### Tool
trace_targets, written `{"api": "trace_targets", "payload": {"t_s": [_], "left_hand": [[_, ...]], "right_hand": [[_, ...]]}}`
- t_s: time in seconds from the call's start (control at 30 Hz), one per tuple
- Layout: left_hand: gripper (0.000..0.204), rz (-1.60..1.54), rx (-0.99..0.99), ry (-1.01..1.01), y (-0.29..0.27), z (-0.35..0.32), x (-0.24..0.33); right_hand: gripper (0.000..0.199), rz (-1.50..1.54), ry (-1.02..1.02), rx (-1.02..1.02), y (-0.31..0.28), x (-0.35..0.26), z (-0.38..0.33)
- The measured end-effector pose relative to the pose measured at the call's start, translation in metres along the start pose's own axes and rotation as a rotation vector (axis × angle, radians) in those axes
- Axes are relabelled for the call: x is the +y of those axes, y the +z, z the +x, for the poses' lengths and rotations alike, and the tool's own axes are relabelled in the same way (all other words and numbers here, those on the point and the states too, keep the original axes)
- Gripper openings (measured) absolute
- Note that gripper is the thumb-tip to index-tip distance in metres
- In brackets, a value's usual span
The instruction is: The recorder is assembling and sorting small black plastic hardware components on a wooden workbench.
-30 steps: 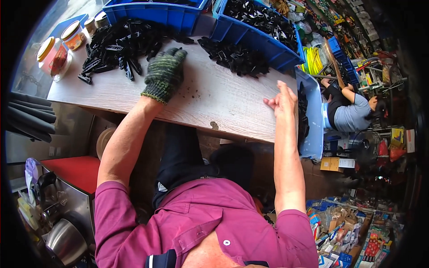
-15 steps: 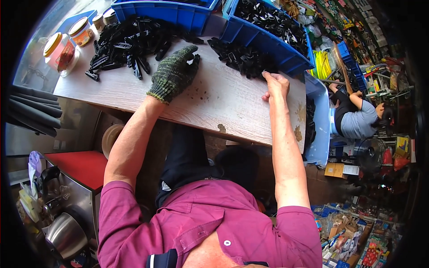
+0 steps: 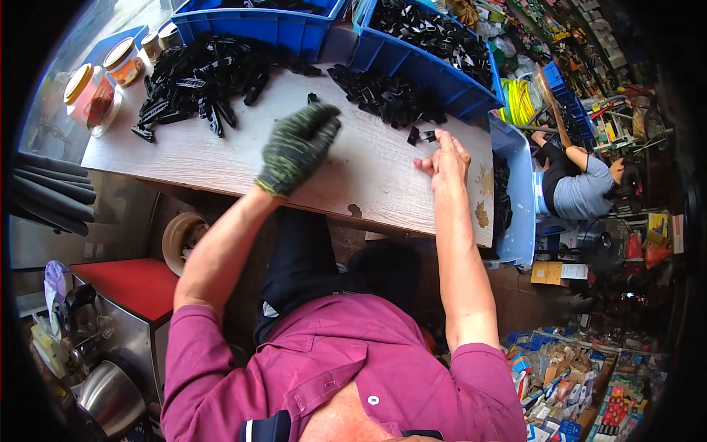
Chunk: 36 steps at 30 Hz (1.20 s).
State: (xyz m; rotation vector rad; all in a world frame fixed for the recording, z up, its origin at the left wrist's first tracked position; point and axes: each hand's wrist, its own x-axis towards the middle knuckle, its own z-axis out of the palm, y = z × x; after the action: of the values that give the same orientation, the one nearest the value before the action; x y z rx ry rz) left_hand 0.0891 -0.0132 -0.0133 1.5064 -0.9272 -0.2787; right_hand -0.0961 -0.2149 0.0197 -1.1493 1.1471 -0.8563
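Note:
My left hand (image 3: 298, 146), in a dark green knitted work glove, is over the middle of the table, palm down. Its fingers are stretched out and slightly smeared, with nothing visible between them. A small black piece (image 3: 312, 97) shows just beyond the glove; I cannot tell whether it touches. My bare right hand (image 3: 446, 163) pinches a small black clip (image 3: 427, 137) between thumb and forefinger, above the tabletop. Past that hand lies a heap of small black clips (image 3: 387, 94). Long black plastic parts (image 3: 195, 81) form a larger pile beyond my left hand.
Two blue crates (image 3: 254, 26) (image 3: 420, 62) stand along the far side of the white wooden table (image 3: 383, 188). Lidded jars (image 3: 90, 96) are at the far left. A light blue bin (image 3: 519, 199) adjoins the right edge. Another person (image 3: 578, 180) bends among shelves farther right.
My right hand has drawn back from the clip heap, bringing a black clip. My left hand has shifted slightly nearer and right, and a small black piece now shows beyond it. The view has shifted slightly.

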Motion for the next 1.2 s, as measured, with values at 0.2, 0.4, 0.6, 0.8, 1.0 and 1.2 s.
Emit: {"api": "trace_targets", "payload": {"t_s": [0.2,0.4,0.6,0.8,1.0,1.2], "left_hand": [[0.034,-0.078,-0.135,-0.11,0.078,-0.014,0.024],[0.031,-0.405,-0.152,-0.312,0.071,-0.014,0.037],[0.027,-0.562,-0.245,-0.523,0.061,-0.005,0.044],[0.03,0.65,-0.01,0.26,0.017,0.005,0.035],[0.027,0.979,-0.127,0.48,-0.035,0.043,-0.011],[0.023,0.767,-0.279,0.429,-0.028,0.028,-0.001]], "right_hand": [[0.018,0.055,-0.117,-0.295,0.01,0.025,-0.056],[0.021,0.064,-0.156,-0.39,0.013,0.034,-0.064],[0.028,-0.046,-0.211,-0.479,0.011,0.027,-0.067],[0.028,0.059,-0.211,-0.473,0.009,0.029,-0.076],[0.027,0.114,-0.146,-0.357,0.021,0.028,-0.08],[0.034,0.087,-0.15,-0.31,0.022,0.027,-0.082]]}}
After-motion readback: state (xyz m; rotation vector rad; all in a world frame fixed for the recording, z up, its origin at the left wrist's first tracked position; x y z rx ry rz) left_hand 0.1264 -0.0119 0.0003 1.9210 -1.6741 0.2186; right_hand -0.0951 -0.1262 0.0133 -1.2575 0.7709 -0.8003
